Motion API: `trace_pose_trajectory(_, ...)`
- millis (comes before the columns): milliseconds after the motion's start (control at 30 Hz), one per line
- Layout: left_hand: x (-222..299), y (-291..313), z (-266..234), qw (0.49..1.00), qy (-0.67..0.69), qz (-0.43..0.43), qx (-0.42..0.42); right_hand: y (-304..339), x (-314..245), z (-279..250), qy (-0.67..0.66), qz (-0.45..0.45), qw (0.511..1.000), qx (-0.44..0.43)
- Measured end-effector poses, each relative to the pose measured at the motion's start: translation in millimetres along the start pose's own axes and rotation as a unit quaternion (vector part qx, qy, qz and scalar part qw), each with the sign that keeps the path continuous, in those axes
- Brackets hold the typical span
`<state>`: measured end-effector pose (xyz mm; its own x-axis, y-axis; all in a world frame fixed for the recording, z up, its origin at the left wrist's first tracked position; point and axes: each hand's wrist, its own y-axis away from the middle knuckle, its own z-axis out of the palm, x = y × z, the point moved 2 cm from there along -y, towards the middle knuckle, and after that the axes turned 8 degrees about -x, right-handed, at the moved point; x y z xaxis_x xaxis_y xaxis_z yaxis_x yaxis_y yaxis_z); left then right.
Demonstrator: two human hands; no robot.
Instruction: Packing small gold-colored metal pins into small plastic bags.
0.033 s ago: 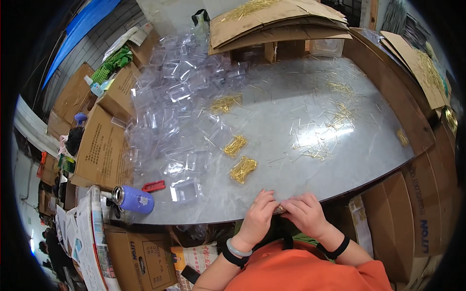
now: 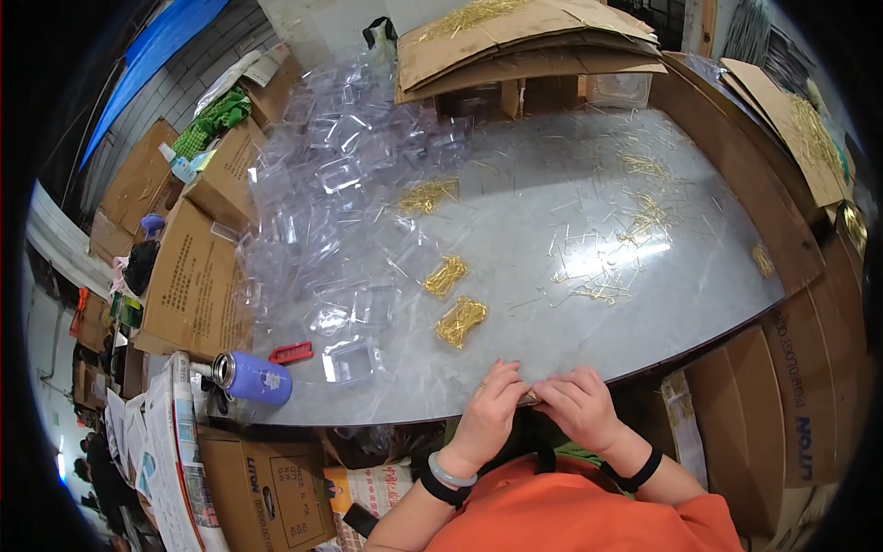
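At the table's front edge, my left hand [image 2: 495, 405] and my right hand [image 2: 578, 405] are close together with fingers bent inward. Between their fingertips shows a small gold-coloured bit, mostly covered, so its kind cannot be made out. Just beyond my left hand lies a bundle of gold wire hooks [image 2: 461, 322]. A second gold bundle [image 2: 445, 276] is a little farther off, and a looser gold pile [image 2: 428, 196] sits behind it. Loose gold hooks [image 2: 602, 276] are scattered over the right part of the grey table [image 2: 515, 239].
Clear plastic boxes [image 2: 345, 175] are heaped across the table's left side. Near the front left corner stand a purple bottle [image 2: 258, 378] and a red plastic piece [image 2: 292, 352]. Cardboard boxes [image 2: 198, 276] line the left; cardboard sheets [image 2: 524, 46] cover the back. A cardboard wall [image 2: 754, 198] borders the right.
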<state>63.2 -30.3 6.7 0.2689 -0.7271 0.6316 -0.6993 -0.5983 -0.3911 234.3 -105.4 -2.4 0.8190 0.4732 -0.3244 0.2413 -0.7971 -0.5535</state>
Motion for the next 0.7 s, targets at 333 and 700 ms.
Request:
trace_pose_trajectory(333,-0.2,3.0,-2.4,1.000,-0.004,0.007,-0.007,-2.5,6.3,4.2,0.042,-0.084,0.995,0.043)
trace_pose_trajectory(700,0.9,4.0,-2.6,1.000,-0.005,0.013,-0.019,-0.6,9.8,6.6,0.025,-0.137,0.989,0.050)
